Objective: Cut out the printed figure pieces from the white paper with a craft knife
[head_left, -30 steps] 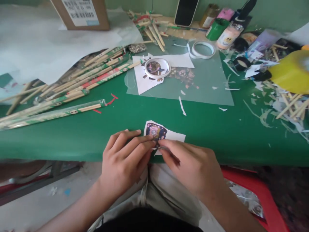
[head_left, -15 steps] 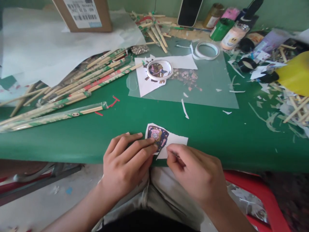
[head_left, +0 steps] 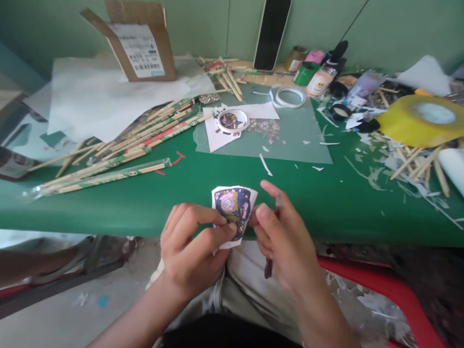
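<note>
My left hand (head_left: pixel 192 241) pinches a small paper cutout (head_left: pixel 229 204) at the table's front edge, thumb and fingers closed on its lower left part. The cutout carries a coloured print with a pink flower on dark blue, and white margins show around it. Just right of it, my right hand (head_left: pixel 281 232) is curled round a slender tool (head_left: pixel 268 268). A dark end sticks out below the palm and a greyish part shows by the index finger; its kind is unclear. The index finger points up, and the fingertips are close to the cutout's right edge.
Wrapped chopsticks (head_left: pixel 119 170) lie at left, below a cardboard box (head_left: pixel 168 58). White tape rolls (head_left: pixel 247 126) rest on paper and a clear sheet. Paint jars (head_left: pixel 303 75), a phone (head_left: pixel 271 36), yellow tape (head_left: pixel 402 121) and paper scraps (head_left: pixel 266 165) lie around.
The cutout is lifted and tilted up in my left hand. The white flap on its right no longer shows. My right hand has turned and its index finger has stretched out. The view has tipped upward.
</note>
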### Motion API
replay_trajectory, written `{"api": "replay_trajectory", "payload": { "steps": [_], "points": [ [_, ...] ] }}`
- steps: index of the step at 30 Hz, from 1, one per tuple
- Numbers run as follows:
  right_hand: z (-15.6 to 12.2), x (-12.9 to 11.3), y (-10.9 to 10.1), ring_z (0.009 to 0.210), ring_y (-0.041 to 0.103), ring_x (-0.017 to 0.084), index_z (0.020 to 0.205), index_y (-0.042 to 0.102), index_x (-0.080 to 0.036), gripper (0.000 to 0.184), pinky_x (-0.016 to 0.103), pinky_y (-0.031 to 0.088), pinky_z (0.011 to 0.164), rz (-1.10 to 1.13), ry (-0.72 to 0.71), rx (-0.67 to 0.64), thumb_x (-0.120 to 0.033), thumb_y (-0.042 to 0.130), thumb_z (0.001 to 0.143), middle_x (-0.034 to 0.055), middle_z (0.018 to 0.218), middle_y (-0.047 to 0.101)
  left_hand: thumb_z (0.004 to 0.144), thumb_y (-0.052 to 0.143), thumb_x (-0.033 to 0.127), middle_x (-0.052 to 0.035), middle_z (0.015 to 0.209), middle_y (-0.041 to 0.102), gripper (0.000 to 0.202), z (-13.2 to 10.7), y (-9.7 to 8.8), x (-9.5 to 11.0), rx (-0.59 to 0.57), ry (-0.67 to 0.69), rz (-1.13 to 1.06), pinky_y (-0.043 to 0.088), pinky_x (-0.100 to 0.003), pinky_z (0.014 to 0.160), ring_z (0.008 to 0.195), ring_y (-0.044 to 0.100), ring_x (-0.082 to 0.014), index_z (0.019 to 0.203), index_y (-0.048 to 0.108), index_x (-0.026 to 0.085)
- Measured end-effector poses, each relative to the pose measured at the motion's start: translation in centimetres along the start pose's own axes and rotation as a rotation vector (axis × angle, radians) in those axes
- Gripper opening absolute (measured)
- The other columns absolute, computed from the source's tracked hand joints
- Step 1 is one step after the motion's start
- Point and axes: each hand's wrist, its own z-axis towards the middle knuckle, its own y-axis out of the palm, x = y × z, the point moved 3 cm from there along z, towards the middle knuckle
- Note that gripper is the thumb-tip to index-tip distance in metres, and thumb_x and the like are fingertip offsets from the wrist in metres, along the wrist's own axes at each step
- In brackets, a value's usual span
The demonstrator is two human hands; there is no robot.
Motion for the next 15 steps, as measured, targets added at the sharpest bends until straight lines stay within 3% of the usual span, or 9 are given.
{"api": "replay_trajectory", "payload": {
  "steps": [2, 5, 7, 9, 12, 14, 15],
  "points": [
    [0.0, 0.3, 0.3, 0.04, 0.017, 0.004, 0.104, 0.061, -0.023, 0.05, 0.019, 0.015, 0.034, 0.103, 0.0, -0.031, -0.059, 0.073, 0.072, -0.0116, 0.053, 0.033, 0.078, 0.068, 0.001, 0.0008, 0.082, 0.06, 0.021, 0.0, -0.5, 0.8, 0.02, 0.019, -0.008, 0.045, -0.026, 0.06, 0.072, 0.056, -0.011, 0.081, 0.059, 0.02],
    [-0.9, -0.5, 0.1, 0.043, 0.023, 0.004, 0.073, 0.058, -0.02, 0.034, 0.019, 0.02, 0.037, 0.071, -0.199, -0.052, -0.051, 0.072, 0.078, -0.0087, 0.054, 0.034, 0.08, 0.062, -0.001, -0.001, 0.093, 0.06, 0.023, -0.1, -1.4, 1.2, 0.013, -0.077, -0.076, 0.05, -0.027, 0.072, 0.084, 0.059, -0.0118, 0.081, 0.061, 0.022],
    [-1.9, -1.7, -0.3, 0.047, 0.029, 0.004, 0.071, 0.058, -0.02, 0.03, 0.02, 0.024, 0.039, -0.008, -0.356, -0.05, -0.044, 0.071, 0.082, -0.0052, 0.064, 0.044, 0.083, 0.059, 0.004, -0.0039, 0.108, 0.059, 0.023, -0.1, -2.3, 0.6, 0.05, -0.3, -0.255, 0.053, -0.03, 0.083, 0.1, 0.06, -0.0154, 0.09, 0.065, 0.025],
    [-3.0, -2.9, -0.5, 0.049, 0.032, 0.005, 0.071, 0.059, -0.019, 0.028, 0.021, 0.026, 0.04, -0.074, -0.425, -0.071, -0.042, 0.069, 0.083, -0.003, 0.071, 0.05, 0.088, 0.058, 0.022, -0.0081, 0.122, 0.058, 0.021, 0.1, -2.9, 0.0, 0.026, -0.589, -0.584, 0.056, -0.034, 0.083, 0.104, 0.061, -0.0202, 0.107, 0.064, 0.027],
    [-4.4, -4.3, -0.7, 0.047, 0.03, 0.005, 0.069, 0.059, -0.02, 0.03, 0.021, 0.026, 0.041, -0.142, -0.401, -0.102, -0.044, 0.069, 0.083, -0.0046, 0.062, 0.046, 0.087, 0.059, 0.051, -0.0125, 0.116, 0.064, 0.045, 0.8, -3.2, 0.9, -0.256, -0.863, -0.995, 0.058, -0.033, 0.071, 0.091, 0.066, -0.0227, 0.122, 0.061, 0.023],
    [-5.0, -4.9, -0.8, 0.046, 0.028, 0.005, 0.067, 0.058, -0.02, 0.031, 0.021, 0.025, 0.04, -0.166, -0.374, -0.105, -0.045, 0.071, 0.081, -0.0065, 0.055, 0.04, 0.08, 0.074, 0.043, -0.0072, 0.095, 0.069, 0.034, 1.3, -3.3, 2.3, -0.435, -0.92, -1.022, 0.055, -0.026, 0.068, 0.081, 0.065, -0.0176, 0.105, 0.069, 0.02],
    [-5.2, -5.0, -0.8, 0.045, 0.027, 0.005, 0.07, 0.059, -0.02, 0.03, 0.021, 0.024, 0.04, -0.155, -0.373, -0.094, -0.046, 0.071, 0.08, -0.0074, 0.054, 0.038, 0.077, 0.077, 0.037, -0.0038, 0.083, 0.069, 0.025, 1.5, -3.2, 2.9, -0.462, -0.939, -1.011, 0.053, -0.022, 0.065, 0.073, 0.062, -0.0134, 0.094, 0.071, 0.019]
  ]
}}
